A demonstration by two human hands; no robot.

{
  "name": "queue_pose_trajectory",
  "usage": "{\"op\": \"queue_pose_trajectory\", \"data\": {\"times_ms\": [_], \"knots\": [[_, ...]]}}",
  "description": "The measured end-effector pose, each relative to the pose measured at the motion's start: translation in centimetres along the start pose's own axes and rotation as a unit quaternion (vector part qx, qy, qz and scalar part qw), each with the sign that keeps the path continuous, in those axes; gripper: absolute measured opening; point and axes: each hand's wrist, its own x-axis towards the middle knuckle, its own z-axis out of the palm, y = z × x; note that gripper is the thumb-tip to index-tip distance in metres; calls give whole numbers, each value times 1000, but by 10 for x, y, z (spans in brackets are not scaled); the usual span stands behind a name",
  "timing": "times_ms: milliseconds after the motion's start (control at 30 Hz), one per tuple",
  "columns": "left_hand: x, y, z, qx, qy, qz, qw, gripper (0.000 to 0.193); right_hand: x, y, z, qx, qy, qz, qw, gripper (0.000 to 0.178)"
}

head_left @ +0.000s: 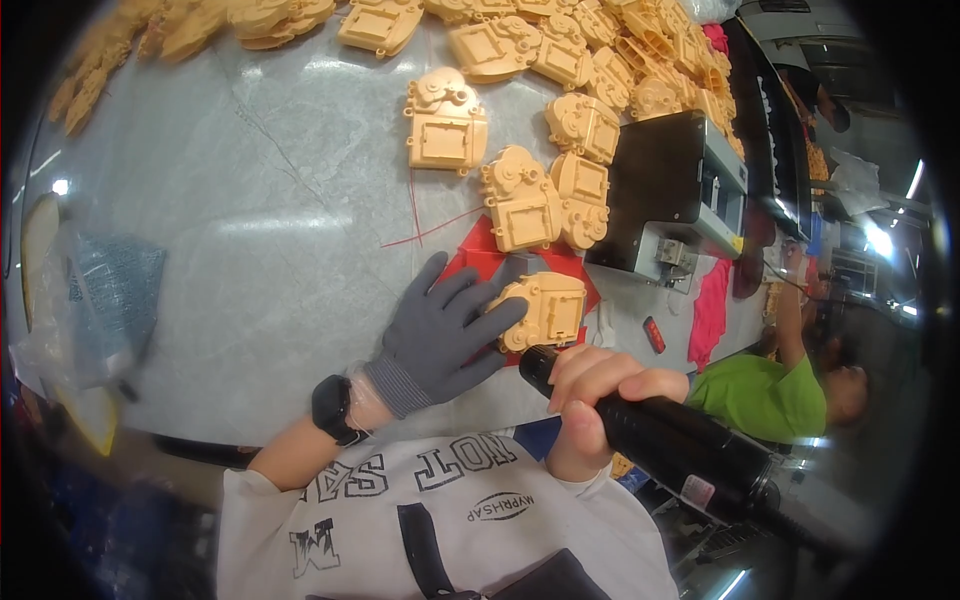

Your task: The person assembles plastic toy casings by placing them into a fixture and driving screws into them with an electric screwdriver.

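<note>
A grey knitted glove covers my left hand (440,325), whose thumb and forefinger grip the left side of a yellow-orange plastic housing (556,308). This housing has a rectangular recess and lies at the near edge of a red sheet (478,255) with a grey block (518,266) on it. Bare, my right hand (610,390) wraps round a black electric screwdriver (690,448), which tilts in from the lower right. Its front end is close to the near side of the housing; whether the tip touches it is hidden.
More housings (447,125) lie beyond my hands, with a pile (600,50) at the back. To the right stand a black box-shaped machine (655,190), a small red object (654,335) and pink cloth (711,310). A plastic bag (95,310) sits left. Another person (765,393) is at right.
</note>
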Motion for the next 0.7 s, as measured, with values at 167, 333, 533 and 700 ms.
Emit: {"op": "queue_pose_trajectory", "data": {"times_ms": [167, 333, 533, 700], "knots": [[2, 1, 3, -1, 2, 9, 1000, 58, -1, -1, -3, -1, 8, -17, 1000, 45], [0, 2, 3, 14, -15, 6, 1000, 60, -4, -2, 5, -11, 30, 18, 999, 42], [2, 3, 6, 27, -16, -7, 999, 60, -6, -15, -40, 93, 159, 2, 983, 44], [0, 11, 14, -1, 29, -25, 999, 58, 33, -26, -122, -51, 367, -111, 922, 41]]}}
